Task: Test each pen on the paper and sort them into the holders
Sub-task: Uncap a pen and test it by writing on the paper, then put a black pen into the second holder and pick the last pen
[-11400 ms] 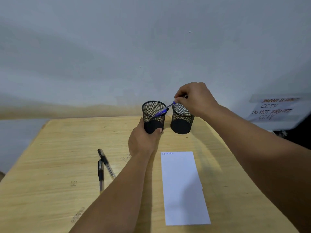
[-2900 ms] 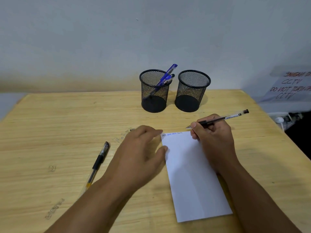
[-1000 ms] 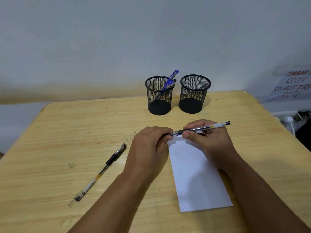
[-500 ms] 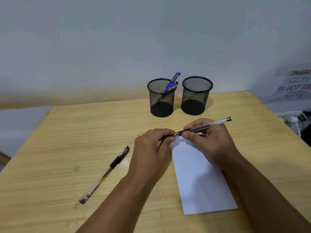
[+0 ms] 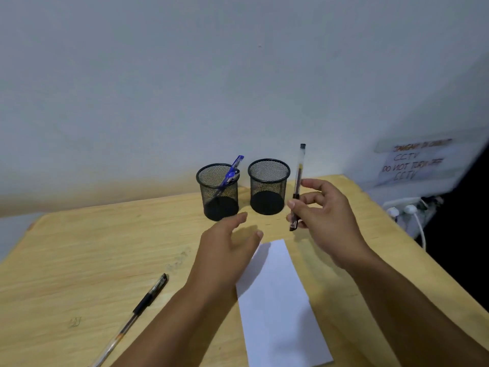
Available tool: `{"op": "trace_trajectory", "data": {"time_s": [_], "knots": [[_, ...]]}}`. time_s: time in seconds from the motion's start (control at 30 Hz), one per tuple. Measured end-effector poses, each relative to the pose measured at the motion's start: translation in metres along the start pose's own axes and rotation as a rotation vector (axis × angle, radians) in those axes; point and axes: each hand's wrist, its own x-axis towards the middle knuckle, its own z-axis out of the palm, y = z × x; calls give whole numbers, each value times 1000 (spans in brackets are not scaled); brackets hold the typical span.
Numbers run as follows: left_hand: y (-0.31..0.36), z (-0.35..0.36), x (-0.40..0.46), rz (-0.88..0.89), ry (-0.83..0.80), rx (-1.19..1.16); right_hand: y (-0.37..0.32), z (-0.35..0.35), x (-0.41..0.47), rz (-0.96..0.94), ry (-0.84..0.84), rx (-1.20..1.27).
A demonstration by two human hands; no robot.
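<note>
My right hand (image 5: 328, 221) holds a capped black pen (image 5: 298, 178) nearly upright, just right of the right mesh holder (image 5: 268, 187), which looks empty. The left mesh holder (image 5: 218, 192) has blue pens (image 5: 230, 174) leaning in it. My left hand (image 5: 227, 247) hovers with fingers apart over the table in front of the left holder and holds nothing. The white paper strip (image 5: 277, 300) lies below both hands, its top left corner hidden by my left hand. A second black pen (image 5: 137, 311) lies diagonally on the table at the left.
The wooden table (image 5: 79, 260) stands against a pale wall. A taped paper notice (image 5: 412, 162) hangs at the right, with white plugs and a cable (image 5: 412, 215) beyond the table's right edge.
My left hand has let go of the pen tip and opened. My right hand has lifted the pen from level over the paper to upright beside the right holder.
</note>
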Motion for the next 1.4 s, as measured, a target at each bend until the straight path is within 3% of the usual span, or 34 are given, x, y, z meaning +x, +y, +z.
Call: {"op": "trace_trajectory", "data": {"time_s": [0.2,0.4,0.6,0.93,1.2,1.4], "knots": [[24,30,48,-8,-48,55,-11,-31,31,-78,151,-322],[27,58,77,-66,98,54,-40,-42,71,-198,46,-686],[23,67,89,-17,201,23,-60,-31,98,-281,-96,-870],[21,67,92,-2,197,10,-51,-15,104,-277,-138,-856],[20,45,64,56,137,27,-41,-21,65,-325,28,-708],[5,-13,34,118,-18,64,-17,1,18,-255,-119,-659]]}}
